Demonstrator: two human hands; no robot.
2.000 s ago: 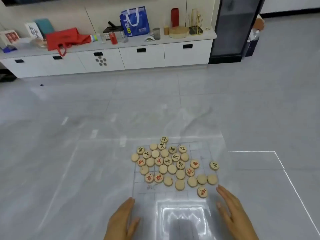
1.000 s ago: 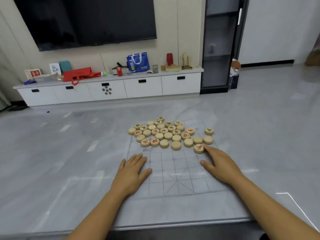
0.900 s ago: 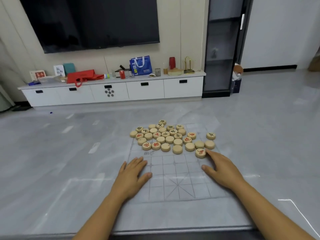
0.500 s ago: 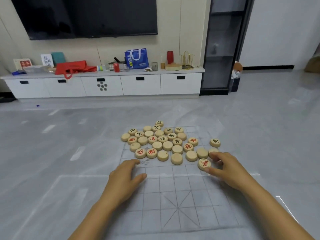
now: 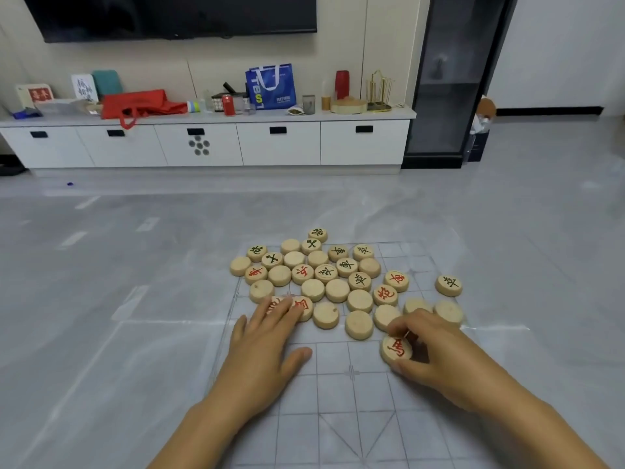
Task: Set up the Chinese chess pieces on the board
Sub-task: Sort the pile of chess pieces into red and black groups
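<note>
the right hand (image 5: 436, 353), flat on the board (image 5: 338, 418) a second ago, now pinches the red horse piece (image 5: 396, 347) at the board's right middle, so placing seems to be starting. the left hand (image 5: 267, 346) has slid up, its straight fingers resting on a red-marked disc (image 5: 304, 306) at the near edge of the heap (image 5: 324, 275) of smooth round wooden pieces on the thin, clear, gridded board's far half.

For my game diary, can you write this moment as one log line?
right hand: pinches red piece | left hand: fingers touch two red pieces | other pieces: clustered on board | setup: not done
</note>
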